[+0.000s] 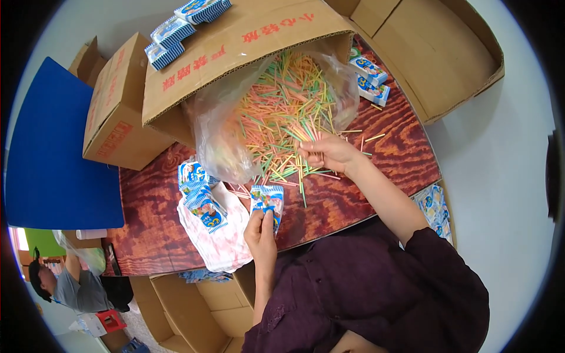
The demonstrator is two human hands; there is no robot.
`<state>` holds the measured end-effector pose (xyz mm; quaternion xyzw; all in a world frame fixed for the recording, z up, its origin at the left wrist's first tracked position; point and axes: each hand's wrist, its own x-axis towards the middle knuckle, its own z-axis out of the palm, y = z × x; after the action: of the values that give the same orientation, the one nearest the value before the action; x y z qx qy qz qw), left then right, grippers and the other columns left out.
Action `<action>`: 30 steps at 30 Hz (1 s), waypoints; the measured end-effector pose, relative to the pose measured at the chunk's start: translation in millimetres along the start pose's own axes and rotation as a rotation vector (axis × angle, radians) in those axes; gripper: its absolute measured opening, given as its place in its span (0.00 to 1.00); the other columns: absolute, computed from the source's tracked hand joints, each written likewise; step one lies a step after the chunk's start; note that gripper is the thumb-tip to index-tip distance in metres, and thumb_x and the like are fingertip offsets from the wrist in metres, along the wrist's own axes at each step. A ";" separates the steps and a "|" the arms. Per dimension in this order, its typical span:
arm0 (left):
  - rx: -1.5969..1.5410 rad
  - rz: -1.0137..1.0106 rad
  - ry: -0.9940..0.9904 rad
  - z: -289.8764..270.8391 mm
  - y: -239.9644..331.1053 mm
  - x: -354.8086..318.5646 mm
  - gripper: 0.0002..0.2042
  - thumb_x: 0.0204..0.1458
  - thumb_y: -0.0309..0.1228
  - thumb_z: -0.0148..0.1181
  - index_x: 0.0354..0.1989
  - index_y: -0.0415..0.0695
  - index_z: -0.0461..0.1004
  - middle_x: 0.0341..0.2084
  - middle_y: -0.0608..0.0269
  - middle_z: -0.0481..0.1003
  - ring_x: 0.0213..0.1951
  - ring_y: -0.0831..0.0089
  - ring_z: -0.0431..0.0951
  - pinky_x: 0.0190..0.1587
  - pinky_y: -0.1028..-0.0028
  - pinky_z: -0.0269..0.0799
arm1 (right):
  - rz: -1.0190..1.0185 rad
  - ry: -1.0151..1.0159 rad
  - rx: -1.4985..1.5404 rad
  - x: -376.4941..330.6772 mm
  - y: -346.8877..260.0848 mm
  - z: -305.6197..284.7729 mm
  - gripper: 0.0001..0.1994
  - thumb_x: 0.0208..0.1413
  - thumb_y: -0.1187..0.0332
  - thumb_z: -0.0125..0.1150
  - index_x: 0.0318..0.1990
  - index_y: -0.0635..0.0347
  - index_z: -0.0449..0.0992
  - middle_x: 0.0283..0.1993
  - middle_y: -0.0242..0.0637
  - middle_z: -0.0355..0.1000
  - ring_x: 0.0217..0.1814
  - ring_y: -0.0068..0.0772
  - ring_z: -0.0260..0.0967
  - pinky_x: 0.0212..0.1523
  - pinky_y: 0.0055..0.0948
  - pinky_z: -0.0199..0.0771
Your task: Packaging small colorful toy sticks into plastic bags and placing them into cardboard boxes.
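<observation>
My left hand (pixel 261 240) grips a small blue-and-white packet (pixel 266 199) near the table's front edge, thumb across its lower end. A bunch of thin coloured sticks (pixel 308 130) is pinched in my right hand (pixel 331 154), fanned out at the front of a big heap of pink, green and yellow sticks (pixel 282 88). That heap spills from a clear plastic bag (pixel 226 156) inside a cardboard box (pixel 247 50) lying on its side. Left of my left hand, several similar packets (pixel 206 210) lie partly on a white cloth (pixel 220 250) with pinkish stains.
More packets sit on top of the box (pixel 170 32) and at its right (pixel 374 88). Loose sticks (pixel 375 137) are scattered over the red wood-grain table (pixel 153 223). Open cartons stand at right (pixel 435 53) and below (pixel 194 312). Another person (pixel 82 288) is at far left.
</observation>
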<state>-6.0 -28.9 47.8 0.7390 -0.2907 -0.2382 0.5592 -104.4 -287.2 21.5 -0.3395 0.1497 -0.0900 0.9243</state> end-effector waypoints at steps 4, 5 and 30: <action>-0.566 -0.137 0.080 31.4 8.9 30.9 0.08 0.62 0.28 0.50 0.42 0.37 0.74 0.34 0.67 0.75 0.36 0.81 0.73 0.39 0.79 0.68 | 0.096 -0.046 -0.020 -13.4 25.5 16.0 0.09 0.59 0.69 0.57 0.43 0.62 0.67 0.26 0.31 0.66 0.18 0.15 0.56 0.18 0.15 0.53; -0.653 -0.096 0.084 40.0 8.6 41.3 0.09 0.62 0.29 0.50 0.44 0.37 0.73 0.36 0.66 0.76 0.38 0.80 0.74 0.41 0.79 0.69 | 0.115 -0.058 -0.045 -16.1 30.0 24.9 0.09 0.58 0.69 0.58 0.42 0.61 0.68 0.26 0.31 0.67 0.18 0.14 0.57 0.17 0.14 0.52; -0.849 -0.038 -0.054 22.3 -5.3 34.7 0.11 0.62 0.31 0.50 0.42 0.34 0.72 0.41 0.51 0.77 0.42 0.64 0.78 0.51 0.63 0.73 | -0.509 0.175 -0.927 -55.7 76.5 33.3 0.08 0.53 0.70 0.64 0.28 0.62 0.70 0.28 0.33 0.68 0.33 0.29 0.65 0.38 0.28 0.66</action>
<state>4.6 -67.3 35.9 0.4416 -0.1678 -0.3664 0.8016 -140.4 -194.7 7.6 -0.7289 0.1632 -0.2635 0.6104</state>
